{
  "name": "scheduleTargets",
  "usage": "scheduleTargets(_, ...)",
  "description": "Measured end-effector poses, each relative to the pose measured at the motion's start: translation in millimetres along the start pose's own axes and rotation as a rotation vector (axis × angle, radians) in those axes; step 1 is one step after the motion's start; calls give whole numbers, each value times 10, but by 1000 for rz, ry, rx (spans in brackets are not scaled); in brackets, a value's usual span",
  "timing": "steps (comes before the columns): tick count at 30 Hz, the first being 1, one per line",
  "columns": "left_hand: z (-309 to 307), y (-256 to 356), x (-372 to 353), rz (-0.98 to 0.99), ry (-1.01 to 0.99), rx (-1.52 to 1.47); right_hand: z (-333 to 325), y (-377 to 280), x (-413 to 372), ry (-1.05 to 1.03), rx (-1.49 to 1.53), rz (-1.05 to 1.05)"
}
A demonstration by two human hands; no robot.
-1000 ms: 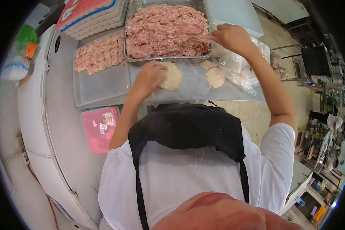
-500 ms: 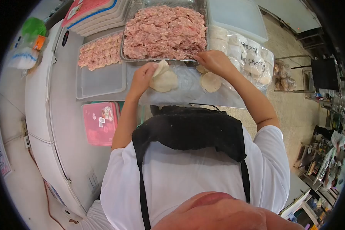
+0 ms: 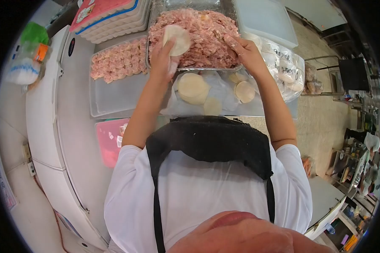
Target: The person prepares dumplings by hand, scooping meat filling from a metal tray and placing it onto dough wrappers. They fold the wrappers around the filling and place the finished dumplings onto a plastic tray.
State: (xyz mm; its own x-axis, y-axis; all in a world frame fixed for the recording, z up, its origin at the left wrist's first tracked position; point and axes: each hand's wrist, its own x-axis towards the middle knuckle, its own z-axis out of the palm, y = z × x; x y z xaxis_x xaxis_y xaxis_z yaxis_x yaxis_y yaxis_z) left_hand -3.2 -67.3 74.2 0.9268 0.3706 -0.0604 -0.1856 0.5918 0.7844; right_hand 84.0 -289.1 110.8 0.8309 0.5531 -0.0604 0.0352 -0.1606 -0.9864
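Observation:
My left hand is closed on a round, pale dumpling wrapper, held up over the left part of the ground meat. The meat is pink and heaped in a clear rectangular tray. My right hand is at the right side of the meat, its fingers bent together; whatever they grip, if anything, I cannot make out. Below the tray, a stack of wrappers rests on plastic film. More small round wrappers lie to its right.
Filled dumplings in rows occupy the back of a shallow clear tray at left. Stacked containers stand behind it. Bagged white packs with handwriting are at right, beside a translucent lid. A pink lid sits lower left.
My left hand has lifted a wrapper from the stack up over the meat. My right hand has moved from the tray's near edge to the meat's right side.

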Motion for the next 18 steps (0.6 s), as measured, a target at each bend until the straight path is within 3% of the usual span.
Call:
scheduleTargets(2, 139, 74, 45, -50, -26, -224, 187, -156, -26, 39, 72, -24)
scheduleTargets(5, 342, 269, 95, -89, -17, -393, 394, -90, 74, 67, -229, -121)
scheduleTargets(8, 293, 355, 218, -132, -24, -539, 573, 108, 79, 230, -660, -522)
scheduleTargets(11, -89, 229, 446, -160, 32, -552, 367, -86, -9, 39, -1026, -432)
scheduleTargets(14, -197, 159, 501, -127, 92, -479, 417, -487, -240, 60, -1286, -293)
scheduleTargets(18, 24, 362, 341, -141, 124, -472, 447, -217, -96, 4, -1231, -497)
